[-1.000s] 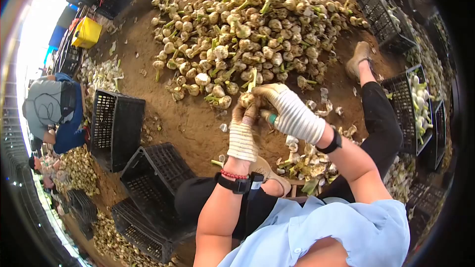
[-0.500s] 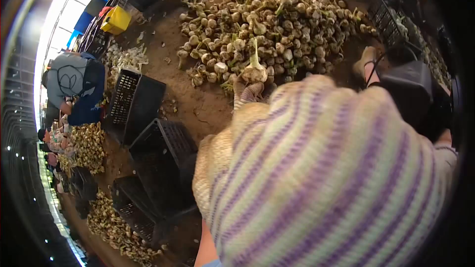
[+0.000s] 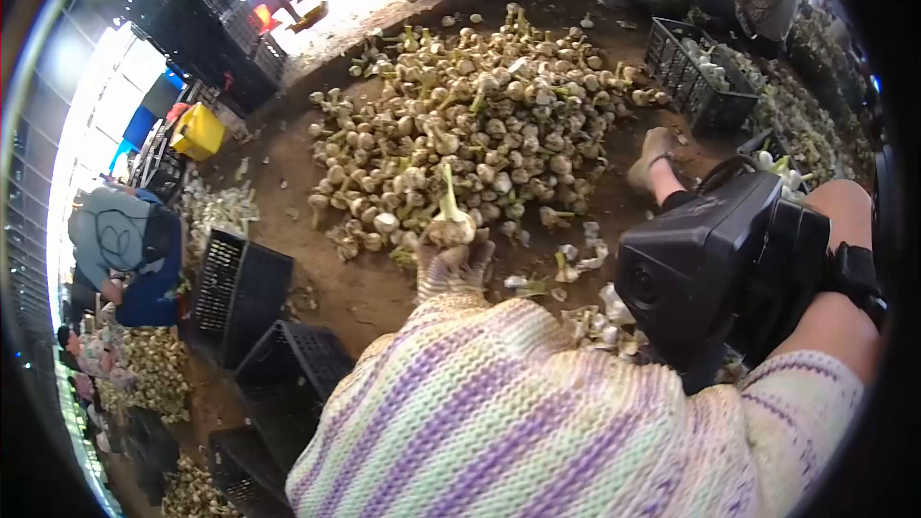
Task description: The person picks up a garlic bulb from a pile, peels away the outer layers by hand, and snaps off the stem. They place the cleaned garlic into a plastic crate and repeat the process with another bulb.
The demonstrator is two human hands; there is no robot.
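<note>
My left hand (image 3: 453, 273), in a striped knit glove, has its fingers closed around a garlic bulb (image 3: 451, 224). The bulb is pale and round, with its green-white stem pointing up. Closer to the camera, my right hand (image 3: 499, 412) fills the lower middle, in a white glove with purple stripes. Its back faces me and its fingers curl down out of sight, so whatever they grip is hidden. Just beyond the bulb lies a large garlic heap (image 3: 480, 115), dirty and with stems on. Loose cleaned bulbs (image 3: 614, 312) lie on the ground right of my left hand.
A black boxy device (image 3: 700, 269) sits by a bent leg at right. Black crates (image 3: 240, 297) stand at left, and another crate (image 3: 705, 82) holds white bulbs. People sit at left (image 3: 125, 249) and far right (image 3: 767, 0). A bare foot (image 3: 654, 163) rests beside the heap.
The view has shifted, showing more ground at the back and right. My right hand appears lower and farther from the camera. My left hand still holds the bulb, with more of its fingers visible.
</note>
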